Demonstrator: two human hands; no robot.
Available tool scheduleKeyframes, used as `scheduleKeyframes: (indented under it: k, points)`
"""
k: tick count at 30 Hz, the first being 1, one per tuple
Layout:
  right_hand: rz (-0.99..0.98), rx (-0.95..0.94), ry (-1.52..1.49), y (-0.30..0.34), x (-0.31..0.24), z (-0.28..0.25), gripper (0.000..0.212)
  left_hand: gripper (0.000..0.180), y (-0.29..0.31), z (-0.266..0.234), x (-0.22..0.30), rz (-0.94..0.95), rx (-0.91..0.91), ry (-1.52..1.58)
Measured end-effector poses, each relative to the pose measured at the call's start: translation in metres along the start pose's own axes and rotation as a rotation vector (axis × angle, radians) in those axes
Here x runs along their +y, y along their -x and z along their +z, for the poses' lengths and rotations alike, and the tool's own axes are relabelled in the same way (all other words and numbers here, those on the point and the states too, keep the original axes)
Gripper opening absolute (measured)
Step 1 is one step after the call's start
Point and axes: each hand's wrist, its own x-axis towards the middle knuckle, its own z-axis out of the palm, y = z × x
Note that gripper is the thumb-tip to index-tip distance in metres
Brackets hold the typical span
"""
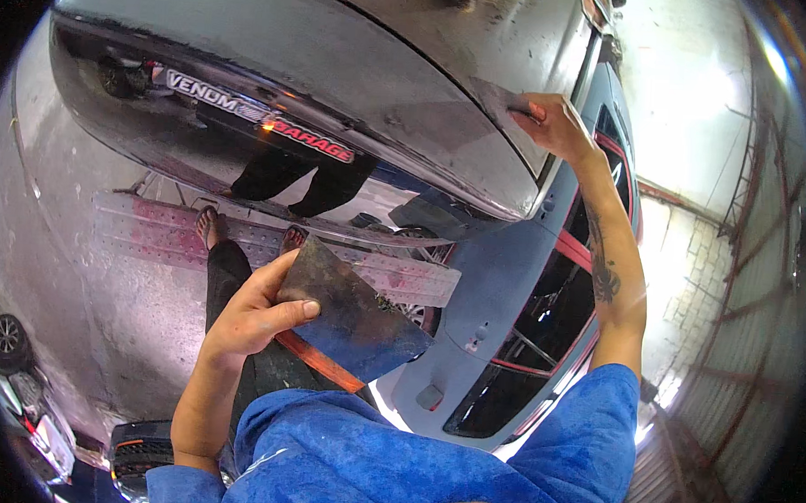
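Note:
My left hand (254, 315) grips a dark flat board (351, 312) by its edge, thumb lying on top. The board's face is smeared, with a small patch of dark crumbs or residue near one side. My right hand (557, 128) reaches far forward and pinches a thin, dark flat spreader (500, 98). Its blade lies against the grey, patchy roof (428, 100) of a vehicle, close to the roof's right corner. Whether any paste is on the blade I cannot tell.
I stand on a perforated metal plank (170, 232) in front of the dark windshield (201, 144), which carries a lettered strip. A grey-blue car (482, 300) with red trim stands close at the right. Other vehicles and a wheel (6, 338) are at lower left. A corrugated wall (770, 294) rises at far right.

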Motion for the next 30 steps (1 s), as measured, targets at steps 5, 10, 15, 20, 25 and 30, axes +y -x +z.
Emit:
scheduleKeyframes:
  k: [5, 10, 15, 20, 25, 30]
  points:
    - [0.104, 0.015, 0.082, 0.057, 0.029, 0.018, 0.018, 0.056, -0.010, 0.014, -0.015, -0.059, -0.018, 0.004]
    - [0.263, 0.044, 0.120, 0.112, 0.073, 0.032, 0.026, 0.058, -0.013, 0.026, -0.019, -0.098, 0.006, 0.026]
    - [0.541, 0.242, -0.433, 0.152, 0.073, 0.024, 0.017, 0.058, -0.019, 0.032, -0.019, -0.127, 0.028, -0.031]
    - [0.663, 0.562, -0.359, 0.188, 0.063, 0.004, 0.034, 0.059, -0.024, 0.040, -0.019, -0.171, 0.045, -0.006]
    - [0.848, 0.708, -0.965, 0.198, 0.078, 0.047, 0.038, 0.059, -0.030, 0.046, -0.022, -0.173, 0.038, -0.010]
    - [0.738, 0.816, -1.370, 0.200, 0.088, 0.109, 0.039, 0.060, -0.028, 0.047, -0.023, -0.215, 0.108, -0.017]
